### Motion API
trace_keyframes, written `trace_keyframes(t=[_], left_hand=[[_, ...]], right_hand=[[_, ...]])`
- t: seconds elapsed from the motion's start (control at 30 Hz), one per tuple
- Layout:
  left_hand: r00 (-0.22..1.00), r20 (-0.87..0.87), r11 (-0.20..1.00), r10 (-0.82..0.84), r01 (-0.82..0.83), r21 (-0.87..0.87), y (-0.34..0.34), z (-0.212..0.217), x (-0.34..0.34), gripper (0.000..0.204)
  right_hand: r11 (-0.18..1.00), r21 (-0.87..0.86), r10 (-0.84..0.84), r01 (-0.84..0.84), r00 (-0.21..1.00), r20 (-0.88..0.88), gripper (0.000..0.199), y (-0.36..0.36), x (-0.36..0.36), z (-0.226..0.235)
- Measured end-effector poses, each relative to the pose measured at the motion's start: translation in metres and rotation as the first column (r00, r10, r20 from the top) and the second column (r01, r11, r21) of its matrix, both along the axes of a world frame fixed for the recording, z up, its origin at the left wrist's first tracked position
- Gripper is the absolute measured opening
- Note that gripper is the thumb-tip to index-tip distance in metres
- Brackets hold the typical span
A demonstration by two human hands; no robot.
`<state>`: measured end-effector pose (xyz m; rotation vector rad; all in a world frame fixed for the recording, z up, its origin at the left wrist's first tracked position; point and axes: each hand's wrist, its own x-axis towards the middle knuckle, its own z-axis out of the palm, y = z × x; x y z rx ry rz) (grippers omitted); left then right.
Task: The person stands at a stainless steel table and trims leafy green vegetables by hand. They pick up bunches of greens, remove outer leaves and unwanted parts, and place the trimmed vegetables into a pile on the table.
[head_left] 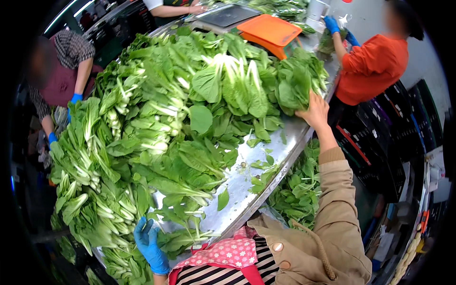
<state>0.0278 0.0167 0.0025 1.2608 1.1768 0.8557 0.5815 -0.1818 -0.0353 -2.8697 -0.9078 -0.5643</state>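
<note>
Silvery metal tabletop (pixel 254 168) bears heaped greens (pixel 166 102); dark crates (pixel 384 126) stand right. Far right, the right hand (pixel 315 112) has fingers clamped on a leafy bunch (pixel 295 85); near left, the left hand's (pixel 153 246) fingers are apart.

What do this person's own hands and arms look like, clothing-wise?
The left hand wears a thin blue glove that ends at the wrist; no left sleeve shows. The right hand has no glove. The right arm is in a loose tan sleeve with a ribbed brown cuff.
</note>
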Motion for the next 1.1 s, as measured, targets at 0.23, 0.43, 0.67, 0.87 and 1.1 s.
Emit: trace_keyframes(t=[0.23,0.43,0.67,0.87,1.1], left_hand=[[0.952,-0.228,0.944,-0.207,0.255,0.208,0.0,-0.014,-0.009,0.034],[0.526,-0.766,0.531,-0.37,0.796,0.29,-0.017,-0.013,0.004,0.047],[0.532,-0.832,0.604,-0.16,0.719,0.344,-0.029,-0.027,-0.003,0.05],[0.589,-0.804,0.693,-0.085,0.614,0.377,-0.044,-0.044,-0.009,0.049],[0.661,-0.749,0.725,0.033,0.5,0.473,-0.046,-0.057,-0.019,0.048]], right_hand=[[0.966,-0.121,-0.236,0.227,0.969,-0.068,0.083,-0.004,0.03,-0.025],[0.973,-0.16,-0.209,0.167,0.93,-0.304,0.119,-0.014,0.036,-0.017],[0.821,0.5,0.361,-0.274,0.929,-0.084,0.051,0.03,-0.087,0.058],[0.335,0.549,0.939,-0.766,0.222,-0.263,0.007,0.083,-0.288,0.019],[0.405,0.437,0.909,-0.803,0.302,-0.288,0.011,0.112,-0.36,-0.034]])
